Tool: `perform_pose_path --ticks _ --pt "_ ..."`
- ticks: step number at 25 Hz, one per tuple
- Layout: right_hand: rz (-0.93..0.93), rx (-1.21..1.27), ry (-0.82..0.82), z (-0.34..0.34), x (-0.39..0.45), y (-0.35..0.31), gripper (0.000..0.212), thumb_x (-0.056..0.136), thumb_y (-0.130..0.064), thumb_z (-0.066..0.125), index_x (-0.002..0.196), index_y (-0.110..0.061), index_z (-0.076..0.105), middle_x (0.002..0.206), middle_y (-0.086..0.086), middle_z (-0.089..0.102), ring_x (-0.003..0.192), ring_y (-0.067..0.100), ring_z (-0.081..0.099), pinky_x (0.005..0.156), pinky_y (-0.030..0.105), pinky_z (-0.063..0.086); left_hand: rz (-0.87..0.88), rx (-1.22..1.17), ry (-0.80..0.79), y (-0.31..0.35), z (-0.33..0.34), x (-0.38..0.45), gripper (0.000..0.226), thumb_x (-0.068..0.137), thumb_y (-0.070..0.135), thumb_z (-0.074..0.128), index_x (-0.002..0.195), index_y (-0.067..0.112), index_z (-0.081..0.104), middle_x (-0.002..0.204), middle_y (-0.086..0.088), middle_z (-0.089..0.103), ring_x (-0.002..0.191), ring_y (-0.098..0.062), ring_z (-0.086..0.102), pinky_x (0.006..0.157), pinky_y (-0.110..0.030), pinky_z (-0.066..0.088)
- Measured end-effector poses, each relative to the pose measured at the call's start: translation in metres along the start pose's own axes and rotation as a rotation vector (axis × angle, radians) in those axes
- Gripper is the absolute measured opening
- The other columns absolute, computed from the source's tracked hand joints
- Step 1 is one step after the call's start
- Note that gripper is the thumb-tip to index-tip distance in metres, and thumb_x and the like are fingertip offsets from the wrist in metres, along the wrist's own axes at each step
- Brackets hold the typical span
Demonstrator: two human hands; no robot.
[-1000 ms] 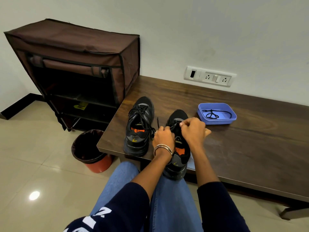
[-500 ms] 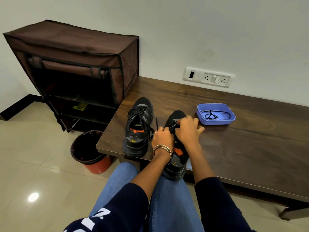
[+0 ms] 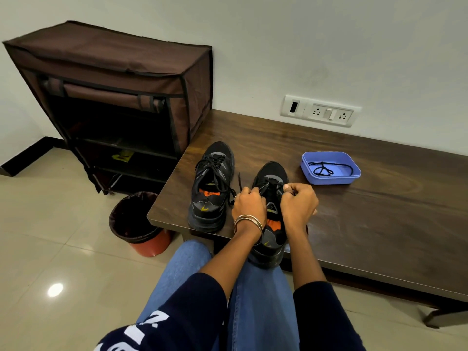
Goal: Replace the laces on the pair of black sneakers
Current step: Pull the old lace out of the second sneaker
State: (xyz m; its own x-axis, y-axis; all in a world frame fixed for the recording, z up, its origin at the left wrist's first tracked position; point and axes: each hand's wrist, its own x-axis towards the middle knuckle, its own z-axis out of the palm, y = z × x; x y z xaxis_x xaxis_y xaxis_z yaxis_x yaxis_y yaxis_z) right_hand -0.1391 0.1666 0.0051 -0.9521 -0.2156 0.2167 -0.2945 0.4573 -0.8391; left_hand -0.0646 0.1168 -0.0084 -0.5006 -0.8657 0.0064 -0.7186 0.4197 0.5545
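Two black sneakers with orange insoles stand on the dark wooden table (image 3: pixel 379 224). The left sneaker (image 3: pixel 211 186) is laced, its lace ends loose. The right sneaker (image 3: pixel 269 216) overhangs the table's front edge above my knee. My left hand (image 3: pixel 249 205), with bangles on the wrist, pinches a black lace (image 3: pixel 239 181) at that shoe's left eyelets. My right hand (image 3: pixel 298 202) is closed on the lace at its right side. A blue tray (image 3: pixel 331 179) further right holds another black lace (image 3: pixel 323 169).
A brown fabric shoe rack (image 3: pixel 114 97) stands left of the table. A red bin with a black liner (image 3: pixel 138 224) sits on the tiled floor by the table corner. A wall socket panel (image 3: pixel 319 114) is behind the table.
My two hands have drawn apart a little over the right sneaker, the right hand shifting to the right while pulling the lace. The left sneaker and the tray have not moved.
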Motion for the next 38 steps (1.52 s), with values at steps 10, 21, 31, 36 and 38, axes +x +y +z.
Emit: perform_pose_path --ticks 10,21,31,36,38 --pt "-0.206 -0.449 -0.307 0.014 0.007 -0.006 0.011 0.086 -0.014 0.061 0.078 -0.018 0.066 0.108 0.002 0.059 0.107 0.023 0.052 0.092 0.046 0.039 0.010 -0.033 -0.046 -0.001 -0.003 0.001 0.040 0.097 0.028 0.047 0.137 0.027 0.048 0.125 -0.008 0.050 0.116 -0.028 0.049 0.087 -0.040 0.045" --pt "0.213 -0.180 0.031 -0.036 0.035 -0.012 0.025 0.094 -0.018 0.057 0.118 -0.011 0.059 0.124 0.010 0.056 0.125 0.032 0.040 0.096 0.053 0.033 -0.004 -0.036 -0.018 -0.002 0.001 0.002 0.040 0.098 0.028 0.045 0.138 0.025 0.047 0.126 -0.006 0.050 0.117 -0.026 0.049 0.090 -0.038 0.046" --pt "-0.086 -0.594 -0.554 -0.016 0.001 -0.012 0.020 0.087 -0.025 0.062 0.102 -0.012 0.060 0.118 0.013 0.053 0.115 0.037 0.049 0.093 0.049 0.046 -0.093 -0.454 -0.072 -0.007 -0.010 0.010 0.034 0.086 0.033 0.057 0.117 0.023 0.069 0.109 -0.007 0.068 0.102 -0.027 0.062 0.079 -0.028 0.047" --pt "-0.149 -0.601 -0.445 -0.012 -0.009 0.001 0.031 0.090 -0.020 0.057 0.118 -0.006 0.052 0.126 0.013 0.047 0.120 0.033 0.043 0.095 0.048 0.043 0.070 -0.360 -0.007 0.011 -0.022 0.031 0.024 0.093 0.030 0.052 0.096 0.023 0.075 0.091 -0.004 0.071 0.088 -0.024 0.064 0.071 -0.030 0.048" --pt "-0.160 -0.583 -0.406 -0.009 -0.010 0.007 0.032 0.089 -0.019 0.057 0.118 -0.006 0.053 0.125 0.013 0.048 0.120 0.032 0.043 0.093 0.044 0.044 0.240 -0.119 -0.108 0.021 -0.026 0.046 0.024 0.091 0.028 0.054 0.107 0.029 0.073 0.109 -0.002 0.068 0.098 -0.024 0.063 0.081 -0.033 0.051"
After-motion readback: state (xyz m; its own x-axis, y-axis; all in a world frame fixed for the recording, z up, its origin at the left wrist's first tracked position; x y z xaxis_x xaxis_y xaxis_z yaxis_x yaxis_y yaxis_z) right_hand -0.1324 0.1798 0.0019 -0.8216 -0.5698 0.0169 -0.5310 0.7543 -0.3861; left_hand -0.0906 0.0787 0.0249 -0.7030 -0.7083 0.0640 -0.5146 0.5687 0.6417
